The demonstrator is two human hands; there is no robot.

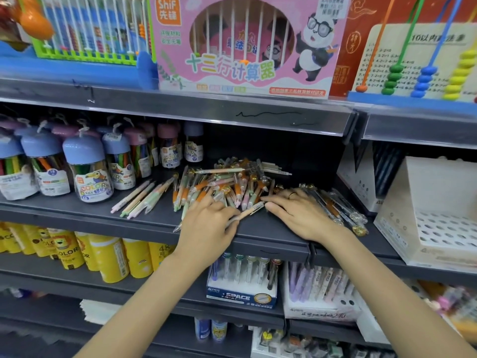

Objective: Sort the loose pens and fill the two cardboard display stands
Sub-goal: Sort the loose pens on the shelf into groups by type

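Peach pen (245, 214) is lying in the left hand (206, 226) grip, fingers pinching mid-barrel. Right hand (296, 215) is pressing flat, spread, w/ pile (227, 187) just beyond both. Pens prob. light, stiff, slick; best held mid-barrel. Stand (423, 215) is sitting right of grip.

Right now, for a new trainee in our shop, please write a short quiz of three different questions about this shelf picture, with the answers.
1. True or false: the white display stand at the right already holds pens in its holes.
2. What does the left hand pinch?
A. a crayon jar
B. a peach pen
C. an abacus
3. Fill in: the right hand rests on the pen pile and wears a ____ on one finger.

Key: 1 false, the visible holes are empty; 2 B; 3 ring.
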